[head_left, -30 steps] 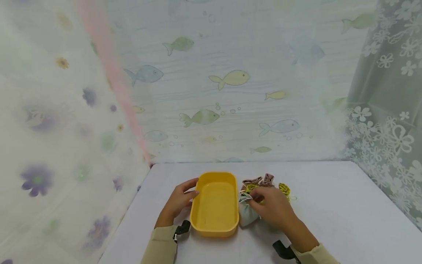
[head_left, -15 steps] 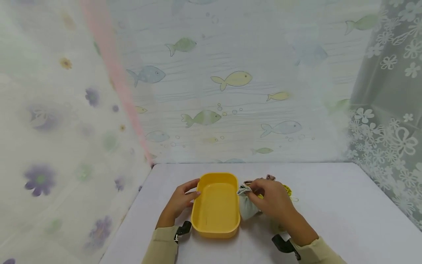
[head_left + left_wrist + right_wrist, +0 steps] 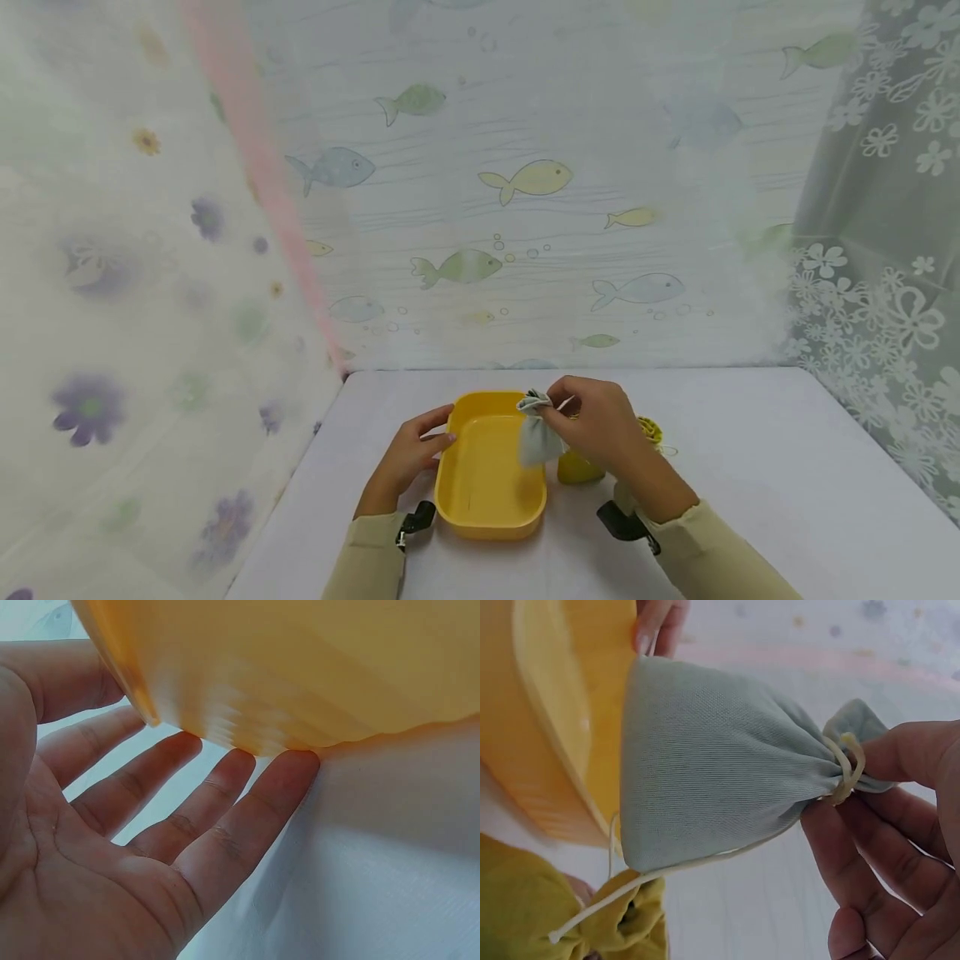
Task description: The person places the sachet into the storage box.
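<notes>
At mid-counter [image 3: 750, 467]: one yellow tray [image 3: 487, 475]. Left hand [image 3: 408, 457] loosely open but holding its left rim, thumb over the edge, four fingers spread against the outer wall. Right hand [image 3: 600, 421] nearly closed at thumb and fingertips, pinching one grey-green pouch [image 3: 538, 442] by its corded neck, over the tray's right rim. Right of the tray: at least one yellow pouch [image 3: 581, 468], partly hidden; exact count cannot be told.
</notes>
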Available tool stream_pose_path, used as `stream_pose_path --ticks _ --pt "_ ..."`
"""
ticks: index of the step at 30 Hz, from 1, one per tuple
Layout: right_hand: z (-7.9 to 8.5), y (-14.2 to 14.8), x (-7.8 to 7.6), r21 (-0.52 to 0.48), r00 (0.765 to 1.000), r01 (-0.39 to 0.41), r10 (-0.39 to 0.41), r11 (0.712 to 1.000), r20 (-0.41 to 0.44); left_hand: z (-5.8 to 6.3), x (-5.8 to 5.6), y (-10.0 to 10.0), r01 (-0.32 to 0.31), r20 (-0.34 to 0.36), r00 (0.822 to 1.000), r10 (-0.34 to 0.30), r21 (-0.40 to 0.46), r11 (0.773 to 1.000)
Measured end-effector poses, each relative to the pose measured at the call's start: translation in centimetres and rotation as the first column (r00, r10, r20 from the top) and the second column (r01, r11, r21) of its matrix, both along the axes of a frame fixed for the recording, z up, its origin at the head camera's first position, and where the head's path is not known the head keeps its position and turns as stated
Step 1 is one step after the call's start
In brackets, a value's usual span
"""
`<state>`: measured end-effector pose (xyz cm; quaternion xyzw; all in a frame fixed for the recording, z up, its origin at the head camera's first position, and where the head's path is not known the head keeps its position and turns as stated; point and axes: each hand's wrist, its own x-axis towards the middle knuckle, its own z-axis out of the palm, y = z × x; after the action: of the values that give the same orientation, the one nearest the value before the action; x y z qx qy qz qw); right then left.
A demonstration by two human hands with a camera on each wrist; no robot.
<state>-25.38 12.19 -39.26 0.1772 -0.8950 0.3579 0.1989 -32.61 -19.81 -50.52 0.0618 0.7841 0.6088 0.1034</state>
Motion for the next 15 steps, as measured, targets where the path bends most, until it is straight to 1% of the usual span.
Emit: stream_pose_path --ticks 4,8,11,15 --pt "0.2 -0.9 -1.0 -0.003 1.0 -0.012 0.012 1.0 0.008 0.0 0.0 0.0 0.004 0.009 1.0 -0.004 0.011 1.0" --pt "-0.1 -1.8 -1.9 -0.02 0.999 -0.038 0.039 0.999 0.037 -0.3 0.0 -0.1 -0.001 0.019 1.0 0.001 0.006 1.0" --pt "-0.3 -2.4 -2.6 -0.03 0.998 -0.055 0.056 0.998 0.04 -0.3 0.0 -0.1 -0.006 0.018 1.0 0.006 -0.006 1.0" --pt "-0.8 -3.3 -3.7 -0.026 0.998 -0.047 0.048 0.999 0.046 -0.3 0.0 -0.2 0.002 0.015 1.0 -0.002 0.004 1.0"
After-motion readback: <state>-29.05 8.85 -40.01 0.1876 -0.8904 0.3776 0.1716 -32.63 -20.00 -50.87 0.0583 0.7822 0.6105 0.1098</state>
